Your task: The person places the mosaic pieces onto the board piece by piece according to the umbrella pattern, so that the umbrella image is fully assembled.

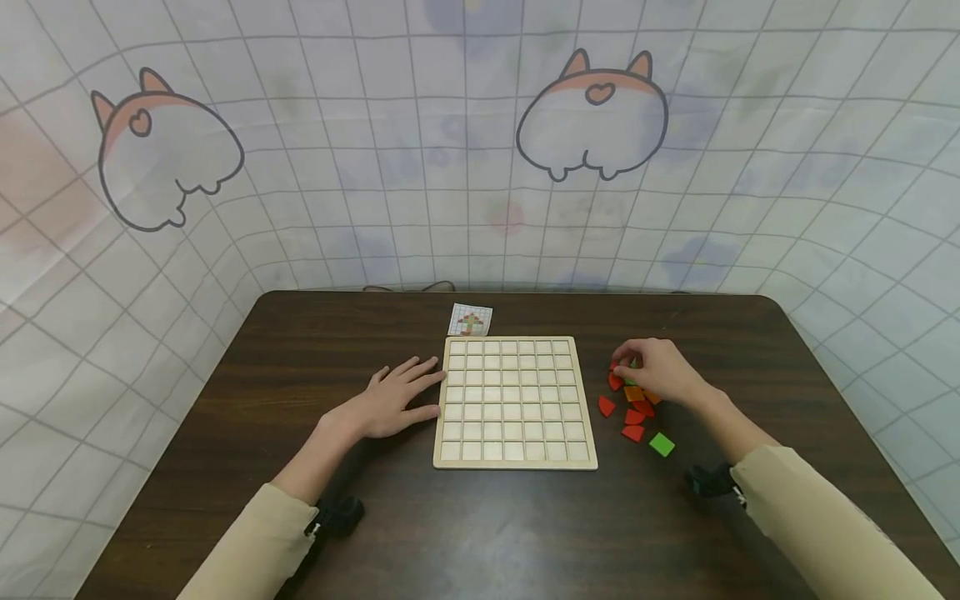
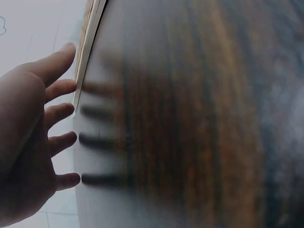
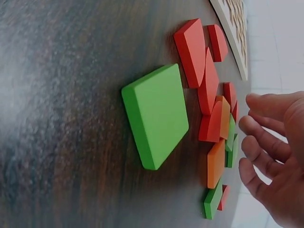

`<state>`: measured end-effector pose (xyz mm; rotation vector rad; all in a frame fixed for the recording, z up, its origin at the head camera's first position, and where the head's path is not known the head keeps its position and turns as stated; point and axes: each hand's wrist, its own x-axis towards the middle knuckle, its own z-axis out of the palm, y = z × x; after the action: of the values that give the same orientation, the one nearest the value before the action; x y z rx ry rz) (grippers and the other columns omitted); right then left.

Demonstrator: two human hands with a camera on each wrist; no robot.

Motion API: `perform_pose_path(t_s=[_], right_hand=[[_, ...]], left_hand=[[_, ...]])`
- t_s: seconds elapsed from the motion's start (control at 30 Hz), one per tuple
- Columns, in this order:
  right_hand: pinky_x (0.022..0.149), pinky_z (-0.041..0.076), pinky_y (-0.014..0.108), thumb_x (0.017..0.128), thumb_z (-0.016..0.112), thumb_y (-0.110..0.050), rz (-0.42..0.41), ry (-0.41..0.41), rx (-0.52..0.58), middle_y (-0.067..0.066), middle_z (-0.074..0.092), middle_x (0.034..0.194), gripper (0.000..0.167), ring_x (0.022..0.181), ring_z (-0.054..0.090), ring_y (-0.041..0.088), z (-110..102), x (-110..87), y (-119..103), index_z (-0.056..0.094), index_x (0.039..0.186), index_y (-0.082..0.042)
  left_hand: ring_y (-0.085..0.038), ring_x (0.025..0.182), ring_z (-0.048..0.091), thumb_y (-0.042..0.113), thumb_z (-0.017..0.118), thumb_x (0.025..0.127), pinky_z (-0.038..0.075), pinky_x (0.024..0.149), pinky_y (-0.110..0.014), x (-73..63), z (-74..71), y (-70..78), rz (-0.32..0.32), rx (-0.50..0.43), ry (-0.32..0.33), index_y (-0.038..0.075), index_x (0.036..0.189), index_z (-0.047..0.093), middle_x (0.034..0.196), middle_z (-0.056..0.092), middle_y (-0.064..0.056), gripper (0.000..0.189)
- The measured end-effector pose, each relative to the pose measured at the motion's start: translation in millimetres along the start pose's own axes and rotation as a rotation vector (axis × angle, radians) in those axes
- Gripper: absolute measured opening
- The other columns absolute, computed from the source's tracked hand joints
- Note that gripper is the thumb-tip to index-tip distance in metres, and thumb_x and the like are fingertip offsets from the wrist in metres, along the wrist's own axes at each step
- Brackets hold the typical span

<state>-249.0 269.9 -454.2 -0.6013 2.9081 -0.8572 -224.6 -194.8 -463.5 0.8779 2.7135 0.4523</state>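
My left hand [image 1: 390,402] lies spread on the table, its fingertips right at the left edge of a pale wooden grid board [image 1: 513,411]. In the left wrist view the fingers are extended and hold nothing. Over a loose pile of small coloured tiles at the board's right, my right hand [image 1: 663,371] hovers with fingers loosely bent. The right wrist view shows no tile between thumb and fingers. Below that hand lie red tiles [image 1: 633,433] with a curved side, orange tiles [image 3: 216,164] and green ones. A green square tile [image 3: 156,116] sits apart, nearest the body.
A small printed card [image 1: 470,320] with a coloured grid picture lies behind the board's left corner. The dark wooden table [image 1: 495,533] ends at a hanging white checked cloth [image 1: 465,208] on the far side. Each wrist carries a black camera [image 1: 708,481].
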Motion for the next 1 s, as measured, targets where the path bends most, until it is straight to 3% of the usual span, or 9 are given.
perform_pose_path(t_s=[0.43,0.77,1.0], right_hand=[[0.059,0.045,0.034,0.096,0.071,-0.008,0.037,-0.021,-0.001,0.004,0.066,0.089,0.017,0.065,0.053,0.015,4,4.8,2,0.072,0.11,0.002],[0.061,0.047,0.034,0.093,0.067,0.002,0.031,-0.013,-0.059,0.008,0.068,0.09,0.017,0.07,0.056,0.018,2,9.3,4,0.074,0.108,0.004],[0.063,0.047,0.036,0.092,0.072,-0.004,0.03,-0.011,-0.082,0.008,0.069,0.089,0.017,0.068,0.057,0.017,4,13.5,6,0.075,0.107,0.004]], left_hand=[[-0.038,0.155,0.01,0.064,0.062,0.095,0.009,0.113,-0.074,1.6,-1.5,5.7,0.001,-0.012,-0.026,0.018,0.163,0.032,0.17,0.021,-0.004,0.088],[-0.038,0.155,0.009,0.064,0.065,0.093,0.008,0.113,-0.074,2.4,-1.0,6.1,0.001,-0.01,-0.036,0.018,0.164,0.031,0.17,0.021,-0.003,0.091],[-0.039,0.155,0.009,0.063,0.066,0.093,0.008,0.113,-0.074,2.4,-2.7,7.6,-0.003,-0.007,-0.047,0.017,0.164,0.031,0.17,0.02,-0.004,0.091]])
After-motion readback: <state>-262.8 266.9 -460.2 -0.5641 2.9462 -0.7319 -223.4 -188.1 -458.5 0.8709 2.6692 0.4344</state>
